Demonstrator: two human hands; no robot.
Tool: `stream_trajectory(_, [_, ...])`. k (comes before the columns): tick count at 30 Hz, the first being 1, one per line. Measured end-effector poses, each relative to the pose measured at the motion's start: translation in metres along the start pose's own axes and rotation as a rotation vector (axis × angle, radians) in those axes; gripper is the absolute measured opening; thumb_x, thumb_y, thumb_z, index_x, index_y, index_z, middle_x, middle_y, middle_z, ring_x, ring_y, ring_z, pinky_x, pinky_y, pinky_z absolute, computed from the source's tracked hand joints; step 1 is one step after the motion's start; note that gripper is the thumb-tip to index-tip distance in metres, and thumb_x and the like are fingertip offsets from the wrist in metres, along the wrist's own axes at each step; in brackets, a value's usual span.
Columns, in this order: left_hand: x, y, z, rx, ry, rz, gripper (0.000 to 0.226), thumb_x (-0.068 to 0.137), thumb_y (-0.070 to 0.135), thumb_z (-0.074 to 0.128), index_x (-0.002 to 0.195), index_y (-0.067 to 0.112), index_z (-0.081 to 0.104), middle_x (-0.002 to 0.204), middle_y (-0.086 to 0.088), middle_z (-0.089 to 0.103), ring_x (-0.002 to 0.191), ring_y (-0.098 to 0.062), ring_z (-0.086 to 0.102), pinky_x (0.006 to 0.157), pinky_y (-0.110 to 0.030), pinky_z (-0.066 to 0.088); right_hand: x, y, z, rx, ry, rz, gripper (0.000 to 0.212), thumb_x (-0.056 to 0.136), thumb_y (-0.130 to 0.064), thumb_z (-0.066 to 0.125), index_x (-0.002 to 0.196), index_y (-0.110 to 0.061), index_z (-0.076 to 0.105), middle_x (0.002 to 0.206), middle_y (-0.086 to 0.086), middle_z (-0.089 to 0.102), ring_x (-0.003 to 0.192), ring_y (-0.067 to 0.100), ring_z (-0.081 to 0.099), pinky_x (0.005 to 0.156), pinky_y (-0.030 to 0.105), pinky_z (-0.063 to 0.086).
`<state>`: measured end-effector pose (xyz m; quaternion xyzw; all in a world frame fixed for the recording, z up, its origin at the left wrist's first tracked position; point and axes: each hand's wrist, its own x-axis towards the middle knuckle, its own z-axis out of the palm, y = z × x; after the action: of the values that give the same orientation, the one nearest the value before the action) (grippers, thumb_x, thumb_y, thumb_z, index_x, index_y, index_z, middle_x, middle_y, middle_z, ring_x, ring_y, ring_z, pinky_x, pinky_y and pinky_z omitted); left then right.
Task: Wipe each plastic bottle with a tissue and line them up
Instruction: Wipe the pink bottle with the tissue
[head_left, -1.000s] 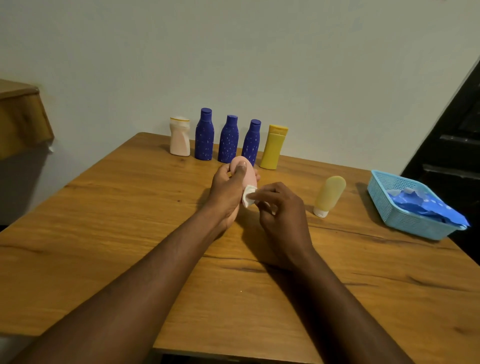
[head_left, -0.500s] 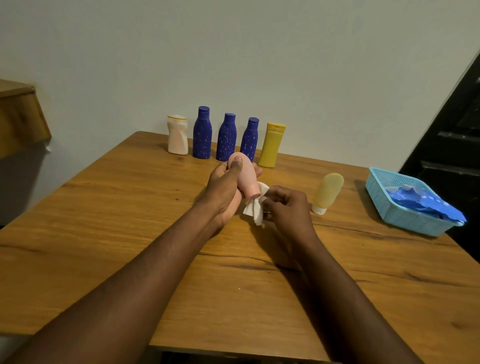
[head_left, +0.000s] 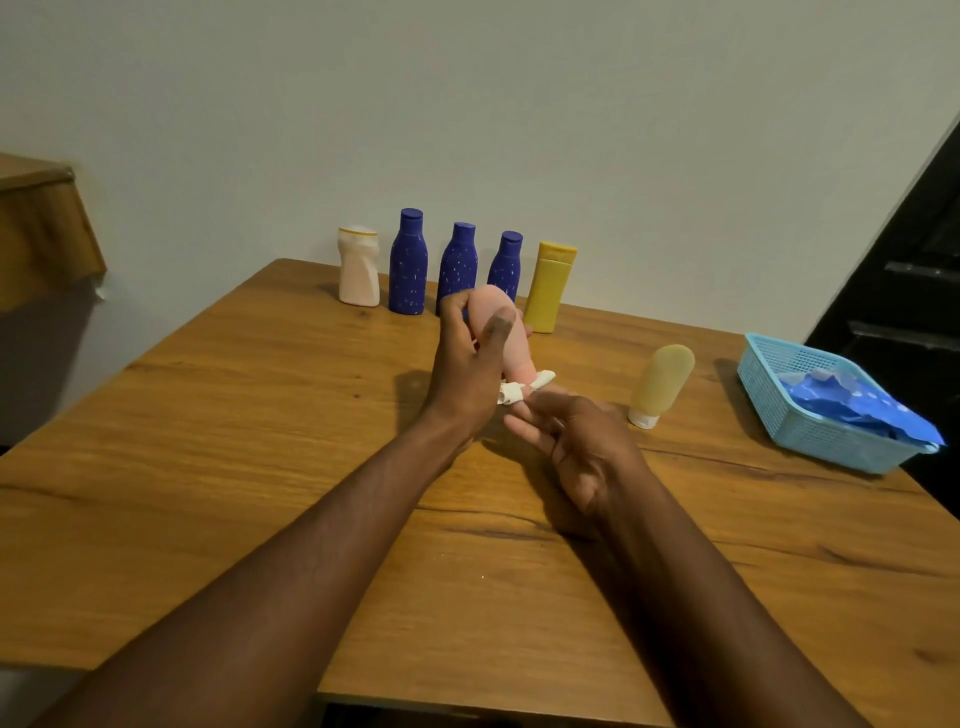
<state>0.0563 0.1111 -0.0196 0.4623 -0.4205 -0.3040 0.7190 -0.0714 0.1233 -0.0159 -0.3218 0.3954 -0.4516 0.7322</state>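
My left hand (head_left: 470, 364) grips a pink bottle (head_left: 511, 340) above the middle of the table, its cap end tilted down to the right. My right hand (head_left: 571, 441) pinches a small white tissue (head_left: 522, 389) against the bottle's lower end. A row stands along the far edge: a cream bottle (head_left: 358, 267), three dark blue bottles (head_left: 408, 262) (head_left: 457, 267) (head_left: 506, 265) and a yellow bottle (head_left: 550, 286). A pale yellow tube bottle (head_left: 660, 384) stands on its white cap to the right.
A light blue plastic basket (head_left: 810, 415) with blue wrapping inside sits near the table's right edge. The wooden table (head_left: 234, 441) meets the wall at the back. A brown shelf (head_left: 41, 234) juts out at left; dark stairs rise at right.
The tissue has gone from the bottle's side down to its lower end. My right hand has dropped lower and turned, and my left hand has tilted the bottle.
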Motion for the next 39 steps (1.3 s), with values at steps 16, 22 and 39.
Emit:
stream_trajectory(16, [-0.001, -0.006, -0.007, 0.075, 0.064, -0.029, 0.038, 0.102, 0.033, 0.058, 0.133, 0.036, 0.036, 0.144, -0.002, 0.049, 0.120, -0.025, 0.063, 0.088, -0.050, 0.062, -0.007, 0.005, -0.001, -0.612, 0.102, -0.509, 0.023, 0.094, -0.006, 0.063, 0.104, -0.018, 0.079, 0.087, -0.005, 0.079, 0.080, 0.012, 0.074, 0.074, 0.038, 0.063])
stream_trajectory(22, [-0.008, -0.009, -0.003, 0.106, -0.006, -0.047, 0.036, 0.105, 0.026, 0.055, 0.137, 0.032, 0.039, 0.134, 0.005, 0.050, 0.113, -0.013, 0.060, 0.089, -0.041, 0.062, 0.006, 0.007, -0.009, -1.218, 0.184, -0.933, 0.027, 0.091, -0.015, 0.065, 0.114, -0.024, 0.076, 0.102, -0.009, 0.073, 0.087, 0.007, 0.062, 0.077, 0.036, 0.057])
stream_trajectory(39, [-0.006, -0.002, -0.001, -0.278, -0.051, -0.191, 0.030, 0.106, 0.025, 0.053, 0.135, 0.025, 0.043, 0.127, -0.012, 0.068, 0.118, -0.026, 0.068, 0.098, -0.050, 0.057, 0.012, -0.004, -0.007, -0.059, -0.243, 0.018, 0.031, 0.097, 0.010, 0.043, 0.119, -0.001, 0.063, 0.112, 0.019, 0.070, 0.094, 0.024, 0.071, 0.082, 0.038, 0.062])
